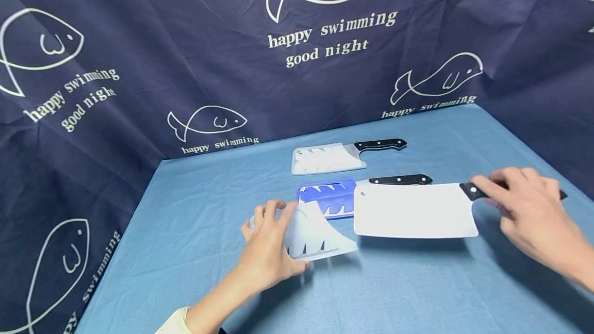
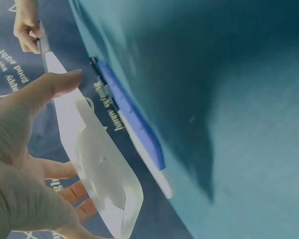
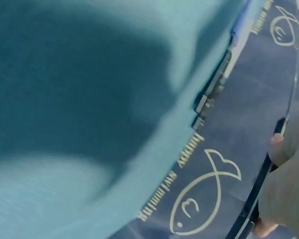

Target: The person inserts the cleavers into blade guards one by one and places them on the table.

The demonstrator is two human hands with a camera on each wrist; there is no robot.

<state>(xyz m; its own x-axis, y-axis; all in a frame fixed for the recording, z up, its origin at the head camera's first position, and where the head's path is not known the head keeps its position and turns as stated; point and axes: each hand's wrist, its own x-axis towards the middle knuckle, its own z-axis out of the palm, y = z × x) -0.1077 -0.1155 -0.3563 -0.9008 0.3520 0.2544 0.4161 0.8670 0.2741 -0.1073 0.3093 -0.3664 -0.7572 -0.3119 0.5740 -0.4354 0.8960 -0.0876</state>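
In the head view, my left hand (image 1: 269, 245) grips a white plastic blade cover (image 1: 320, 231) with notches along its edge, thumb at its lower edge and fingers over the top. My right hand (image 1: 533, 213) holds a cleaver (image 1: 413, 211) by its black riveted handle. Its broad bare blade looks white and points left. Both are raised over the table, with shadows beneath. The blade's front end is close to the cover; whether they touch I cannot tell. The left wrist view shows the cover (image 2: 102, 164) between thumb and fingers. The right wrist view shows the dark handle (image 3: 254, 199) edge-on.
Behind the raised cleaver lies another cleaver in a blue cover (image 1: 334, 197), black handle (image 1: 401, 180) to the right. Farther back lies one in a whitish cover (image 1: 320, 159). The blue table (image 1: 209, 195) meets dark fabric walls (image 1: 209, 55) printed with fish and lettering.
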